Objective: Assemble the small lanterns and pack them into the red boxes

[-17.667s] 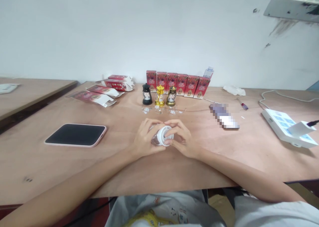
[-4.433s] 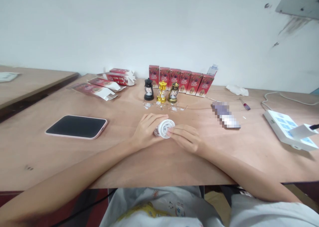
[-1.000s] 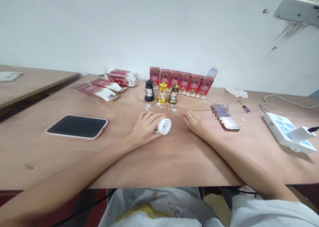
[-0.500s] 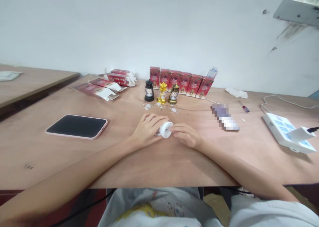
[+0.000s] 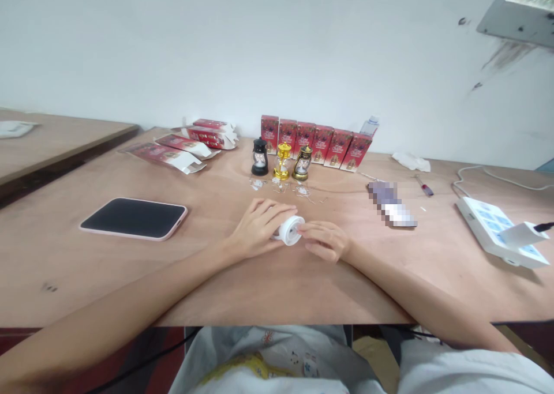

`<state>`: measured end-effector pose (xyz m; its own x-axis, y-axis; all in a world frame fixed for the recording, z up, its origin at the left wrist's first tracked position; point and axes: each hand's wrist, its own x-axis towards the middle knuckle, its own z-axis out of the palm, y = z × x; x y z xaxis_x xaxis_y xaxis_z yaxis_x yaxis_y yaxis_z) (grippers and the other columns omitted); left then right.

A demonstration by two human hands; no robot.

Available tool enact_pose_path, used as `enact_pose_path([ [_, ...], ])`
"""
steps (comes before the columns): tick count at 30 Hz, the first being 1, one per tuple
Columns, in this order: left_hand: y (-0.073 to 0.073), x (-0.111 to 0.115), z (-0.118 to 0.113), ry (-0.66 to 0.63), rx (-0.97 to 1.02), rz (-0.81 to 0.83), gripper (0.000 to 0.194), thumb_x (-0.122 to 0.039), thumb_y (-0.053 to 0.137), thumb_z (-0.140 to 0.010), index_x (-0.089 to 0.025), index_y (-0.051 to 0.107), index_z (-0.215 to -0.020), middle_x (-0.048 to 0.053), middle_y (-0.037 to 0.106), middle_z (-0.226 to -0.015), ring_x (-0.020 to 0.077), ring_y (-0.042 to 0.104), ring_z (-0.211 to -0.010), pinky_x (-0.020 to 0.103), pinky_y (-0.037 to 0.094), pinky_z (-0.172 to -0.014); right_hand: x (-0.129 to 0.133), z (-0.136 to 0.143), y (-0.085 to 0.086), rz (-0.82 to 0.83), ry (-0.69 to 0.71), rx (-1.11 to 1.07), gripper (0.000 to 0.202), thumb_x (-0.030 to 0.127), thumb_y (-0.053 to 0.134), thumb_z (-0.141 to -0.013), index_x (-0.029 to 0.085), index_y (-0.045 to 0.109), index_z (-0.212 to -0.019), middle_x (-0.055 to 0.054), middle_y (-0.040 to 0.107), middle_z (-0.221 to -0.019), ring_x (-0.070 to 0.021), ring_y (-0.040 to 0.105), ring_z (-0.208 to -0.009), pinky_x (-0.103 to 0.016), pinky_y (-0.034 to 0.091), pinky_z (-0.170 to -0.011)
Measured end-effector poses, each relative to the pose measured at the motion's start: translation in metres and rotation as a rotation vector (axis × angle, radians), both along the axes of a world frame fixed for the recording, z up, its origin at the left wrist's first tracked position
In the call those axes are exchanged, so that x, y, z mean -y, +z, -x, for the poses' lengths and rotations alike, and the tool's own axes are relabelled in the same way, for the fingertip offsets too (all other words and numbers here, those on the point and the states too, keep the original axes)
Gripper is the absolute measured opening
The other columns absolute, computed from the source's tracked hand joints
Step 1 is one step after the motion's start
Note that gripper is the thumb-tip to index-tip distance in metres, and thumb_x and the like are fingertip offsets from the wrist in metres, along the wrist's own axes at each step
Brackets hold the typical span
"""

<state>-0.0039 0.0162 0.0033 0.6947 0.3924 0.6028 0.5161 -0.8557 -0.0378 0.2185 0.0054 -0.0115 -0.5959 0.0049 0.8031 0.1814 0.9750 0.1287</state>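
Observation:
My left hand [image 5: 260,228] is wrapped round a small white lantern [image 5: 291,231], which lies on its side above the table with its round base facing right. The fingertips of my right hand [image 5: 325,239] touch the rim of that base; whether they pinch anything small is hidden. Behind my hands stand a black lantern [image 5: 259,157], a gold lantern [image 5: 283,162] and a bronze lantern [image 5: 302,163], all upright. Small clear and white scraps [image 5: 302,191] lie in front of them.
Several red boxes [image 5: 305,140] line the wall behind the lanterns. Flattened red packaging [image 5: 167,154] is at the back left, a phone [image 5: 134,218] at left. Rightwards are a pixelated device [image 5: 392,203], a screwdriver [image 5: 427,190], tissue [image 5: 411,161] and a white power strip [image 5: 497,229].
The white lantern has shifted slightly right and its base has turned more toward the camera. My right fingers have curled closer to the base.

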Motion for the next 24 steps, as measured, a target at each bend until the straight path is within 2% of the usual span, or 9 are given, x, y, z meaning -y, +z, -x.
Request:
enact_pose_path([
  [7,-0.001,0.001,-0.001,-0.006,0.006,0.01,0.04,-0.041,0.054,-0.089,-0.018,0.055,-0.122,0.009,0.065,-0.119,0.0216,0.058,-0.1,0.035,0.037,-0.086,0.0,0.0,-0.01,0.126,-0.037,-0.031,0.028,0.015,0.041,-0.093,0.016,0.051,-0.119,-0.01,0.072,-0.1,-0.0172,0.069,-0.094,-0.03,0.06,-0.075],
  [9,-0.001,0.002,-0.001,-0.016,0.008,-0.014,0.04,-0.04,0.055,-0.088,-0.017,0.055,-0.121,0.009,0.065,-0.119,0.0218,0.058,-0.1,0.036,0.037,-0.085,0.0,0.003,-0.014,0.099,-0.116,-0.083,0.022,0.016,0.041,-0.094,0.021,0.055,-0.11,-0.006,0.07,-0.096,-0.0157,0.069,-0.089,-0.03,0.059,-0.072],
  [12,-0.003,0.001,0.001,-0.034,0.003,-0.097,0.038,-0.037,0.054,-0.089,-0.018,0.055,-0.122,0.009,0.066,-0.119,0.0227,0.058,-0.102,0.036,0.037,-0.084,0.0,0.006,-0.015,0.066,-0.289,-0.211,0.01,0.023,0.056,-0.089,0.026,0.055,-0.099,-0.004,0.066,-0.094,-0.0161,0.066,-0.083,-0.032,0.057,-0.069],
  [14,-0.004,0.0,0.002,-0.062,0.001,-0.181,0.035,-0.033,0.054,-0.09,-0.018,0.055,-0.122,0.009,0.067,-0.117,0.0232,0.058,-0.103,0.037,0.037,-0.085,0.001,0.008,-0.012,0.128,-0.37,-0.26,0.022,0.03,0.065,-0.084,0.026,0.051,-0.101,-0.005,0.063,-0.097,-0.0182,0.064,-0.087,-0.035,0.055,-0.072],
  [17,-0.003,-0.001,0.002,-0.095,-0.01,-0.288,0.033,-0.027,0.055,-0.089,-0.02,0.054,-0.122,0.007,0.068,-0.115,0.023,0.06,-0.102,0.038,0.038,-0.087,0.0,0.008,-0.005,0.228,-0.372,-0.274,0.038,0.041,0.068,-0.08,0.023,0.049,-0.107,-0.008,0.06,-0.102,-0.0216,0.061,-0.095,-0.04,0.052,-0.08],
  [19,-0.002,-0.002,0.002,-0.084,-0.003,-0.297,0.034,-0.027,0.055,-0.089,-0.02,0.053,-0.122,0.008,0.068,-0.115,0.0229,0.061,-0.101,0.038,0.041,-0.087,-0.004,0.006,-0.004,0.285,-0.345,-0.275,0.041,0.047,0.063,-0.082,0.022,0.049,-0.11,-0.01,0.06,-0.104,-0.0231,0.06,-0.099,-0.041,0.05,-0.084],
  [21,0.0,-0.003,0.002,-0.074,0.041,-0.253,0.037,-0.03,0.055,-0.089,-0.019,0.05,-0.124,0.01,0.065,-0.117,0.0233,0.061,-0.104,0.036,0.045,-0.086,-0.013,0.002,-0.007,0.35,-0.374,-0.278,0.036,0.048,0.052,-0.089,0.02,0.049,-0.112,-0.01,0.062,-0.104,-0.0227,0.06,-0.099,-0.04,0.049,-0.085],
  [24,0.002,-0.004,0.004,-0.081,0.191,-0.145,0.045,-0.033,0.06,-0.084,-0.016,0.046,-0.124,0.015,0.061,-0.12,0.0241,0.059,-0.107,0.036,0.049,-0.087,-0.031,-0.006,-0.013,0.401,-0.619,-0.248,0.027,0.038,0.04,-0.096,0.018,0.052,-0.109,-0.012,0.066,-0.101,-0.0229,0.061,-0.093,-0.039,0.049,-0.082],
])
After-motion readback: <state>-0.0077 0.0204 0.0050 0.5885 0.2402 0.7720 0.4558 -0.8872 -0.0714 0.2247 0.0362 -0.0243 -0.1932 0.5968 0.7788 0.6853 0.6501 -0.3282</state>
